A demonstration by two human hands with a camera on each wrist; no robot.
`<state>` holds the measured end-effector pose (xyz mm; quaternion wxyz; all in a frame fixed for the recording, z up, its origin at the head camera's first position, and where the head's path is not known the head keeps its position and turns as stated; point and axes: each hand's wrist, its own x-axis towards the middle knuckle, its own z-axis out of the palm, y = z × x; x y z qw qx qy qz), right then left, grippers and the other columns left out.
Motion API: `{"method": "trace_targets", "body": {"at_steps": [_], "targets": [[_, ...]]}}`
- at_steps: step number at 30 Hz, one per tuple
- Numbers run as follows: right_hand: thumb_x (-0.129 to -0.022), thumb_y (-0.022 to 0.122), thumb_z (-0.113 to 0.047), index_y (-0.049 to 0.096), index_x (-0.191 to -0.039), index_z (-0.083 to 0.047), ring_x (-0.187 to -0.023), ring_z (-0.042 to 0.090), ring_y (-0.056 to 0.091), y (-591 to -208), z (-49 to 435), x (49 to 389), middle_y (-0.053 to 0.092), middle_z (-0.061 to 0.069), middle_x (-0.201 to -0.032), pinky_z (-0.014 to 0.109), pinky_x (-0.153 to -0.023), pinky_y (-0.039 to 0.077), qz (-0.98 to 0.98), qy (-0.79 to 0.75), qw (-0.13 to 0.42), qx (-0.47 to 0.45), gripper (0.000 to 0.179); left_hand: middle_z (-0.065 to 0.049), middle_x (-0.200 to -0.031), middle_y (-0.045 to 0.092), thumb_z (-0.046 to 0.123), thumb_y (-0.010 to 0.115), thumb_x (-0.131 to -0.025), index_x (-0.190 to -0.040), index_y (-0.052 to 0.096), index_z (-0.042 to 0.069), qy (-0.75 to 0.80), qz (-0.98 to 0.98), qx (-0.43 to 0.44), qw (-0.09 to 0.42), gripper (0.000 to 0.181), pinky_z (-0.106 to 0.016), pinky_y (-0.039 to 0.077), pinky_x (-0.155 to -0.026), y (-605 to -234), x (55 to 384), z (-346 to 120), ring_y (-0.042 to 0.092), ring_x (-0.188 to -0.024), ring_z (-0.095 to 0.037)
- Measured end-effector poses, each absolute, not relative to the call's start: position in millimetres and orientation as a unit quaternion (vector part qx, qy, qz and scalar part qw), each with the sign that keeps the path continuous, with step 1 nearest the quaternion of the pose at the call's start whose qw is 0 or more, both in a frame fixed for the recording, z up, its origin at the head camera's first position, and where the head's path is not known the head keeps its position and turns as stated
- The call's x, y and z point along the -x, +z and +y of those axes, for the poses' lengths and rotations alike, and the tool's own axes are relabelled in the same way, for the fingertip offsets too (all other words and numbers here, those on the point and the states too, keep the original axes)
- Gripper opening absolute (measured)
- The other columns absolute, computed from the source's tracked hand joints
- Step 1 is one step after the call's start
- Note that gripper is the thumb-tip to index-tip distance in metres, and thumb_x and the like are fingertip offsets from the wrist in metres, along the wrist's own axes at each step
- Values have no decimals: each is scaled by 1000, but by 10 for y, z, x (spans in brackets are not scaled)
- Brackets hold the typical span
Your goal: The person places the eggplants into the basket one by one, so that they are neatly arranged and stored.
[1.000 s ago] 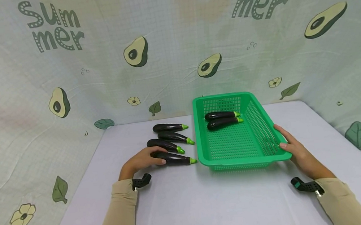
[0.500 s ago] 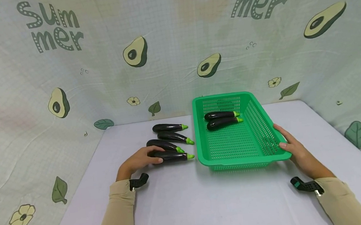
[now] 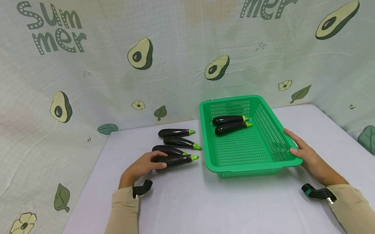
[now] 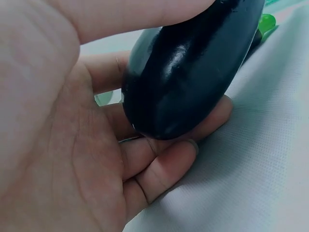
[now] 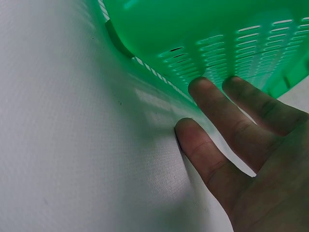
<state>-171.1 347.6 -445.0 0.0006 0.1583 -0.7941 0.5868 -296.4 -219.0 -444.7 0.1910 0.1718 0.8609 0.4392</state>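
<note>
My left hand grips the blunt end of a glossy dark eggplant, its green stem pointing right. In the left wrist view the thumb lies over this eggplant and the fingers curl beneath, close above the white cloth. Three more eggplants lie just behind it; the nearest is partly covered by the held one. My right hand holds the right side of a green plastic basket, thumb over the rim. From the right wrist, fingertips show against its slotted outer wall. Two eggplants lie inside, toward the back left.
A white cloth covers the table. Behind it hangs a printed curtain with avocados and leaves. The basket stands right of the loose eggplants, its left rim close to their stems.
The left hand has drawn the front eggplant slightly left and back, so it overlaps the one behind. The right hand and basket have stayed put.
</note>
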Motion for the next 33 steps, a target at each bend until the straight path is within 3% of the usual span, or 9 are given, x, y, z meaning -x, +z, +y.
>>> {"method": "trace_targets", "body": {"at_steps": [11,22,28,33], "targets": [[-108,33,-18,5,-163,-26,-130,3,28,-4451,3468,1703,-3,9,-167,9,-91,31,-789,593,2,-161,63,-11,-144,46,38,75,-89,-132,63,18,445,863,-162,177,49,-39,39,-82,-4426,2941,-2203,42,-117,-32],[-108,33,-19,4,-163,-27,-126,5,31,-4440,3468,1708,-1,11,-166,9,-90,32,-791,591,2,-155,63,-16,-133,50,35,71,-94,-135,58,11,495,834,-170,173,48,-37,45,-84,-4403,2933,-2191,54,-105,-29],[-108,33,-17,5,-163,-25,-123,6,33,-4455,3468,1704,1,12,-165,10,-90,32,-787,596,4,-161,62,-19,-137,48,26,67,-98,-137,54,2,561,785,-191,183,48,-37,51,-94,-4390,2922,-2134,54,-113,-28],[-108,33,-17,4,-163,-25,-126,3,32,-4476,3477,1705,-1,11,-166,9,-91,32,-786,596,5,-164,62,-22,-137,51,23,64,-100,-137,53,-1,595,753,-208,189,46,-37,53,-93,-4404,2939,-2071,60,-116,-29]]}}
